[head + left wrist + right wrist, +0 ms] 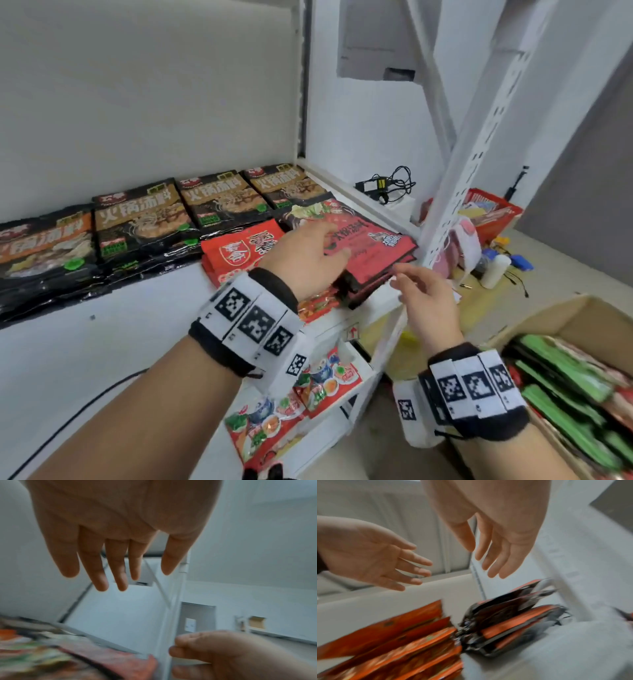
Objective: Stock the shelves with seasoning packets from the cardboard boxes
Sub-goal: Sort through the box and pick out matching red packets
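Observation:
A stack of red-and-black seasoning packets (371, 245) lies at the right end of the white shelf (144, 329), next to a stack of red packets (239, 251). My left hand (308, 253) hovers over both stacks with straight, spread fingers and holds nothing. The right wrist view shows the left hand (385, 562) palm-down above the red-and-black stack (513, 615) and the red packets (402, 642), apart from them. My right hand (419, 289) is open and empty by the shelf's front right corner. A cardboard box (548, 318) of green packets (565, 373) sits at lower right.
A row of dark hot-pot packets (144, 222) fills the back of the shelf. A white slotted upright (479, 154) stands just right of the stacks. The lower shelf holds red packets (318, 380). Beyond are a red basket (493, 212) and a charger with cables (387, 185).

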